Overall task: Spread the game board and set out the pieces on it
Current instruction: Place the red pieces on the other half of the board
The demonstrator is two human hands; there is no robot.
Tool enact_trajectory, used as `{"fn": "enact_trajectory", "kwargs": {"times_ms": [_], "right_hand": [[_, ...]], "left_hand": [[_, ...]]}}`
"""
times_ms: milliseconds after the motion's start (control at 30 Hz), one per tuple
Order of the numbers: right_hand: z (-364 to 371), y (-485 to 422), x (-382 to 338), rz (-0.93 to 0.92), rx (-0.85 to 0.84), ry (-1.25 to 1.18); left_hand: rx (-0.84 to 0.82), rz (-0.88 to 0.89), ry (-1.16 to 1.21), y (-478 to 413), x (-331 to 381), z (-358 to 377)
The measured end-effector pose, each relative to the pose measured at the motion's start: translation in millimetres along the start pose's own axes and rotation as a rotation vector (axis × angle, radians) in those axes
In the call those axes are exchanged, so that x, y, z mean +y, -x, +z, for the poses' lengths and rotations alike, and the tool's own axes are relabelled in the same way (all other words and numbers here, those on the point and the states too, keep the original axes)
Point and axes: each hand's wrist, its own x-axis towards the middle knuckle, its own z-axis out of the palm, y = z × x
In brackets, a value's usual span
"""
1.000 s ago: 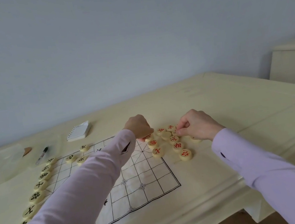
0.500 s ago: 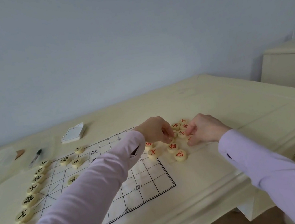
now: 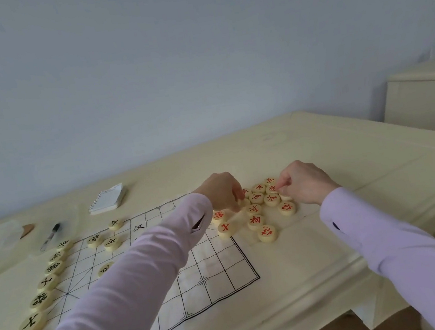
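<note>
The game board [image 3: 214, 271], a white sheet printed with a black grid, lies flat on the cream table [image 3: 336, 165]. All positions below are given relative to this board.

Black-marked pieces [image 3: 41, 300] stand in a single row along the board's left edge, reaching from its far left corner toward the near edge of the frame. Four more black-marked discs [image 3: 112, 242] sit on grid points in the board's far left area.

Red-marked pieces [image 3: 255, 222] lie in a loose cluster at the board's far right corner, most of them just off the sheet on the bare table; two rest on or at the board's right border.

The left hand [image 3: 221, 192], in a pale lilac sleeve [image 3: 132, 283] that crosses the board diagonally, is over the left side of the cluster. Its fingers are curled downward onto the pieces; whether they grip one cannot be determined.

The right hand [image 3: 304, 182] is at the right side of the cluster, thumb and forefinger pinched together at a piece edge; a firm hold cannot be confirmed.

Beyond the board's far edge lie a spiral notepad [image 3: 106, 198] and a pen [image 3: 50, 236].
</note>
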Motion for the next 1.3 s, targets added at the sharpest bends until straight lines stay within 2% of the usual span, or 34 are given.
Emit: {"fn": "enact_trajectory", "kwargs": {"times_ms": [400, 633, 700, 833, 1067, 1300], "right_hand": [[2.0, -10.2, 17.4, 0.065, 0.035, -0.077], [14.4, -23.2, 32.1, 0.151, -0.064, -0.345], [15.9, -25.5, 36.5, 0.170, -0.097, -0.353], [13.6, -26.7, 41.5, 0.177, -0.154, -0.376], [13.1, -29.9, 44.6, 0.154, -0.176, -0.381], [11.5, -34.5, 44.6, 0.138, -0.205, -0.368]], "left_hand": [[0.062, 0.049, -0.015, -2.5, 9.9, 7.9], [0.052, -0.004, -0.067, -4.8, 4.8, 6.0], [0.034, -0.041, 0.027, -4.0, -0.1, 3.7], [-0.117, -0.158, 0.338, -2.9, -10.1, -3.6], [-0.170, -0.224, 0.401, -5.9, -13.5, -7.4], [-0.162, -0.184, 0.370, -7.5, -9.4, -4.8]]}}
